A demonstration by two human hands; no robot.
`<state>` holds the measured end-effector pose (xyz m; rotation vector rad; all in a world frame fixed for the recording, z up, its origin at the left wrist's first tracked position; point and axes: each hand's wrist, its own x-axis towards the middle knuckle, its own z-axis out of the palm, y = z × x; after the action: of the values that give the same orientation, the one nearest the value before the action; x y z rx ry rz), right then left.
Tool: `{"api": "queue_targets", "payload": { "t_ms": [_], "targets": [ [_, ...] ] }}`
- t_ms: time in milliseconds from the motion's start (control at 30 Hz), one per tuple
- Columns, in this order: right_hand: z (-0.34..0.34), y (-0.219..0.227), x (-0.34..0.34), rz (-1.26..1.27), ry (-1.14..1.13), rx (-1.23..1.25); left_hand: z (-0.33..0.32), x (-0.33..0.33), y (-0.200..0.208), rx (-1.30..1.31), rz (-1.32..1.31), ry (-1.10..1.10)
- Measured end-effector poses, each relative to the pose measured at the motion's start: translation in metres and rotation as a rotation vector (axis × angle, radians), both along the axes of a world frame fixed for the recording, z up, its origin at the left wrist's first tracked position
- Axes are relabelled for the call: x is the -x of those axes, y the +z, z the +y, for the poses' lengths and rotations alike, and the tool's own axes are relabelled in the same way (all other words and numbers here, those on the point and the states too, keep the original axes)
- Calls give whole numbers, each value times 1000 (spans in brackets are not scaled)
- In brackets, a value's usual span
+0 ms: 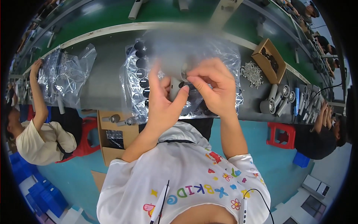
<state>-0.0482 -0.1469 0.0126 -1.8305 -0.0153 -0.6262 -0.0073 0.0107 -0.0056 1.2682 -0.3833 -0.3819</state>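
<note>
Here, left hand (pixel 164 99) and right hand (pixel 212 87) pinch grey part (pixel 174 89) over plastic bag (pixel 227 56) of black caps (pixel 141 63).

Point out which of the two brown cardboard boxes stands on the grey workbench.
The small open brown cardboard box at upper right, beside the heap of small pale parts; the other cardboard box sits below the bench edge.

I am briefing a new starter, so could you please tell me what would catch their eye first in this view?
At centre, the left hand and right hand are raised close to the camera, holding a grey cylindrical part between them, its upper end blurred. Behind them on the grey bench lies a clear plastic tray of round black parts. At right, an open cardboard box sits beside a small heap of pale screws.
</note>
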Motion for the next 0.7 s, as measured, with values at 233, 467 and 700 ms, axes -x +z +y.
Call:
{"api": "queue_targets", "payload": {
  "t_ms": [233, 467, 700],
  "targets": [
    [-7, 7, 1, 163, 71, -80, 2, -3, 0, -19, -115, -16],
    [-1, 7, -4, 11, 149, 277, 15, -7, -4, -89, -25, -29],
    [24, 20, -15, 127, 271, 369, 46, -20, -14, 68, 254, 51]
  ]
}}
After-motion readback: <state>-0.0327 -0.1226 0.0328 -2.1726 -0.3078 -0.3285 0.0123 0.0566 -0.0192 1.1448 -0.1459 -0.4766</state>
